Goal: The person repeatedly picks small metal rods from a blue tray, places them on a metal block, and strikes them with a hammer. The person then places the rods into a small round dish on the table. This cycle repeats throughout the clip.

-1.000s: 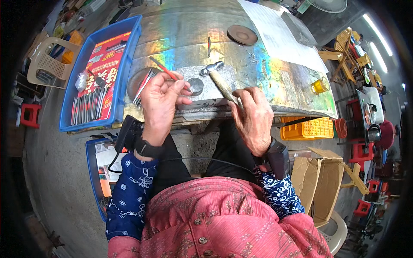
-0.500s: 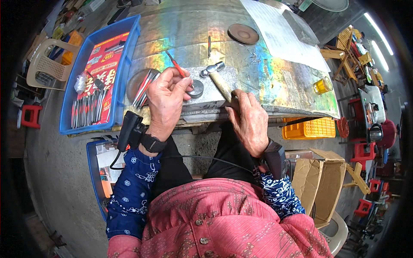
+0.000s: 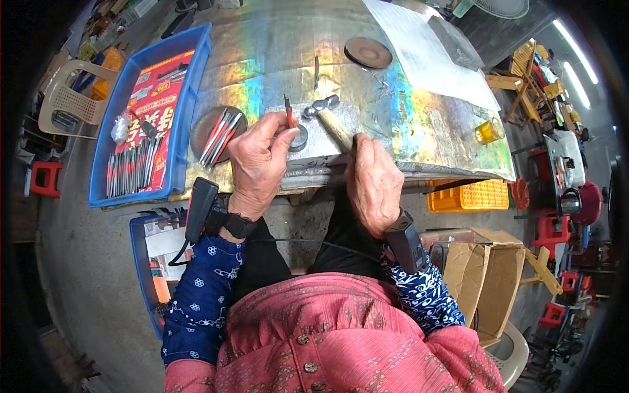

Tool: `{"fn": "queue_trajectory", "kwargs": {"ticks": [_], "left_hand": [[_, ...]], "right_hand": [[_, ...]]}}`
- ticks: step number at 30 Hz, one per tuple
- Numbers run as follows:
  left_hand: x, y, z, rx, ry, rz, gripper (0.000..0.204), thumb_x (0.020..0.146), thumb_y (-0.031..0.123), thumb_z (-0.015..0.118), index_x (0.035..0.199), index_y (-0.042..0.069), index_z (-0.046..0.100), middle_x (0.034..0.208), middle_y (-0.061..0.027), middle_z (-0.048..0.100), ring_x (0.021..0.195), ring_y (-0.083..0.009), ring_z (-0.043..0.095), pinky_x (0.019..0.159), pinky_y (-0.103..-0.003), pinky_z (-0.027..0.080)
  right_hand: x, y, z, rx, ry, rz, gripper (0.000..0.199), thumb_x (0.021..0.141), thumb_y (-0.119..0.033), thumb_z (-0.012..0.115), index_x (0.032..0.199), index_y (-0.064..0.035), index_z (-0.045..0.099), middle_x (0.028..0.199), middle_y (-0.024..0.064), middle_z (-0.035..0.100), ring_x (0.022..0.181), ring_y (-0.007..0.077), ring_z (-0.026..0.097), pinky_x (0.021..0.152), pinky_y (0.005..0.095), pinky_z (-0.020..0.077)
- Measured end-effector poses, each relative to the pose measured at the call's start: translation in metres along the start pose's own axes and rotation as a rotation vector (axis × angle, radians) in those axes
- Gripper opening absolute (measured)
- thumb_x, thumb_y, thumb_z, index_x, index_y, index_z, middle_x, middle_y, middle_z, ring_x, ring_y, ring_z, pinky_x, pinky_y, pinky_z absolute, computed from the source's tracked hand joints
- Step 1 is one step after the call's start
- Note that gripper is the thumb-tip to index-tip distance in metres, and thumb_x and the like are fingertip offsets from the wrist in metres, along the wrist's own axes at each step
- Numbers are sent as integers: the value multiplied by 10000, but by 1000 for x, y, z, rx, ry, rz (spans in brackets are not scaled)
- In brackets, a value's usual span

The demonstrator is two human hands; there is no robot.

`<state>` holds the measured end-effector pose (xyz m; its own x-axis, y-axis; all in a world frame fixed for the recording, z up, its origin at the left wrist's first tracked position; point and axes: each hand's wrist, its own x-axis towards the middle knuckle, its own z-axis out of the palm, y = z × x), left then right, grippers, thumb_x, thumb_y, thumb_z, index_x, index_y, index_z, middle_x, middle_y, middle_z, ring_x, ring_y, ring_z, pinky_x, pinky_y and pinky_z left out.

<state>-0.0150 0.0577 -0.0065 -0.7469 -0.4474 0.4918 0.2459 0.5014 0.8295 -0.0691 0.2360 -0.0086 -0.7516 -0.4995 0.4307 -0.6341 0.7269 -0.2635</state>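
Your left hand (image 3: 261, 162) pinches one slender red-and-black piece (image 3: 289, 112) over the stone slab (image 3: 322, 142), near one grey disc (image 3: 299, 141); it should be light, stiff, perhaps slick, best held mid-length. Your right hand (image 3: 375, 185) grips one hammer (image 3: 335, 128), likely head-heavy, by its handle's end. Outward on the counter (image 3: 262, 56): one loose piece (image 3: 316, 72), two round plates (image 3: 368, 52), one blue tray (image 3: 196, 86).
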Motion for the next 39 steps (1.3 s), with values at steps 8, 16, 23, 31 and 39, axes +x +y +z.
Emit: {"fn": "queue_trajectory", "kwargs": {"ticks": [8,16,23,31,39], "left_hand": [[-1,5,-2,77,1,36,126,826,-9,680,949,-36,664,830,-91,692,739,-114,654,659,-243,508],[-1,3,1,123,31,74,140,807,-28,676,947,-36,670,860,-134,694,764,-191,683,674,-288,519],[-3,2,2,132,45,75,145,805,-20,680,948,-34,670,850,-146,694,759,-219,684,666,-298,516],[-3,3,2,140,65,75,130,801,-18,684,929,-32,679,867,-158,697,762,-224,688,665,-303,518],[-3,2,1,118,55,68,137,794,-27,683,930,-38,673,856,-150,698,768,-225,691,667,-300,518]], "right_hand": [[15,-3,-72,530,147,57,222,868,-73,634,1071,12,603,807,151,625,636,226,603,594,315,485],[23,-25,-116,430,142,-224,262,836,-37,668,1082,27,605,821,158,654,660,232,651,623,300,510],[24,-35,-139,481,257,-282,260,856,-33,638,1095,62,597,843,161,648,678,198,643,645,288,511],[34,-32,-123,489,-69,-168,232,881,-58,626,1098,21,608,738,168,597,612,233,607,591,319,487],[35,-40,-151,530,163,-256,268,863,-27,606,1115,66,618,828,160,665,697,168,636,659,278,504]]}}
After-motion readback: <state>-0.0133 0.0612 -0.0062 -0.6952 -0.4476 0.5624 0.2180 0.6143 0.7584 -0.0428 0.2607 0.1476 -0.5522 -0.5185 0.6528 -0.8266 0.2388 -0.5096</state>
